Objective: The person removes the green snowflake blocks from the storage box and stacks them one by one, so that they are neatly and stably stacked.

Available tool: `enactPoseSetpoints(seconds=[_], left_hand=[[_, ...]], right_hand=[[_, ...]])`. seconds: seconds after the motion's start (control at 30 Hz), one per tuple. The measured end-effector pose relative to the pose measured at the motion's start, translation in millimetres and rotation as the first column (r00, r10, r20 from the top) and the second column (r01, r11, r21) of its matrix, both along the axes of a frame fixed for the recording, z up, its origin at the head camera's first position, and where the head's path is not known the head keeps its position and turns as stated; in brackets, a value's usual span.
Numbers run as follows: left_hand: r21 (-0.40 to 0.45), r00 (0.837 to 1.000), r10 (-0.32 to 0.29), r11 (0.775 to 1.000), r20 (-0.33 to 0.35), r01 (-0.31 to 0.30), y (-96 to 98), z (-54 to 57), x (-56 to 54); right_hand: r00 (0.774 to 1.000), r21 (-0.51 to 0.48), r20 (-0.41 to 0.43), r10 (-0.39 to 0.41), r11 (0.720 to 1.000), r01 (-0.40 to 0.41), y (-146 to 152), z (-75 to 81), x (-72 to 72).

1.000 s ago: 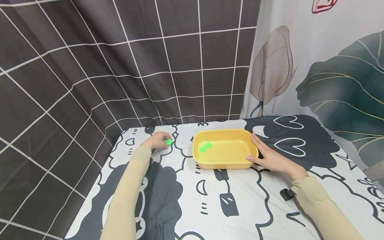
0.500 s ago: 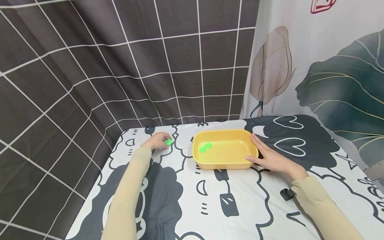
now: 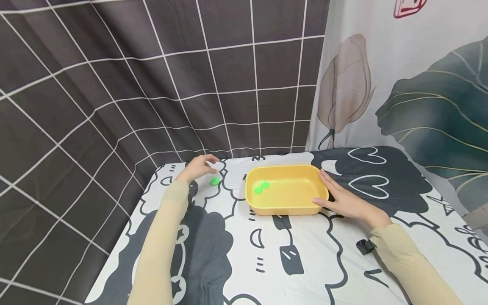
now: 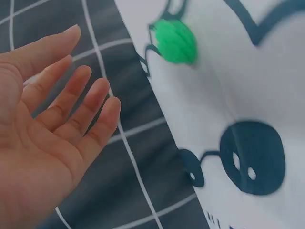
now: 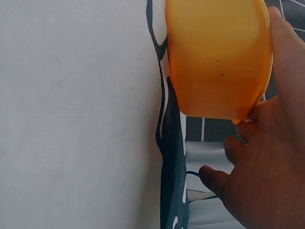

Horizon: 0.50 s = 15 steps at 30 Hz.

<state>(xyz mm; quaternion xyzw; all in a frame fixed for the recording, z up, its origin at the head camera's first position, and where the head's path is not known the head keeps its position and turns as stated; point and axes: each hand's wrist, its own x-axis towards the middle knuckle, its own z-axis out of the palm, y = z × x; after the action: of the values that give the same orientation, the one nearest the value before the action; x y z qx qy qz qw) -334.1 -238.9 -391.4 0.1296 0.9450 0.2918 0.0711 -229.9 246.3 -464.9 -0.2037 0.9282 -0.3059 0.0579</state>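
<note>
In the head view a small bright green round piece (image 3: 215, 181) lies on the patterned cloth at left. Its surface looks ridged in the left wrist view. My left hand (image 3: 199, 168) hovers just behind and left of it, fingers spread apart from the thumb and nothing held. The yellow basin (image 3: 286, 210) stands mid-cloth, with two green pieces (image 3: 261, 187) lying together inside at its left end. My right hand (image 3: 345, 202) rests against the basin's right end, thumb at the front corner and extended fingers along the far side. The right wrist view has fingertips right at the rim.
A black-and-white cartoon cloth (image 3: 282, 288) covers the surface. Dark gridded curtain (image 3: 228, 106) rises behind and at left, and a white leaf-print curtain (image 3: 350, 127) at back right. A small black object (image 3: 365, 247) sits at the right wrist.
My left hand has let go of the green round piece and lifted back and up from it. The piece stays on the cloth. My right hand and the basin look unmoved.
</note>
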Motion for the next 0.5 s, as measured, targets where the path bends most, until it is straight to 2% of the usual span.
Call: enactPoseSetpoints(seconds=[0.1,0.27,0.5], left_hand=[[0.005,1.0,-0.011,1.0,0.005,0.011,13.5,3.9,0.7],[0.009,0.998,-0.068,0.998,-0.01,0.068,37.4,1.3,-2.2],[0.041,0.993,-0.114,0.993,-0.021,0.115,75.3,8.9,-2.0]], right_hand=[[1.0,-0.001,-0.001,0.001,1.0,-0.001,1,-0.2,0.0],[1.0,-0.001,-0.004,0.005,1.0,-0.005,-1,-0.1,0.2],[1.0,0.013,0.008,-0.018,1.0,0.018,-2,0.7,-1.4]])
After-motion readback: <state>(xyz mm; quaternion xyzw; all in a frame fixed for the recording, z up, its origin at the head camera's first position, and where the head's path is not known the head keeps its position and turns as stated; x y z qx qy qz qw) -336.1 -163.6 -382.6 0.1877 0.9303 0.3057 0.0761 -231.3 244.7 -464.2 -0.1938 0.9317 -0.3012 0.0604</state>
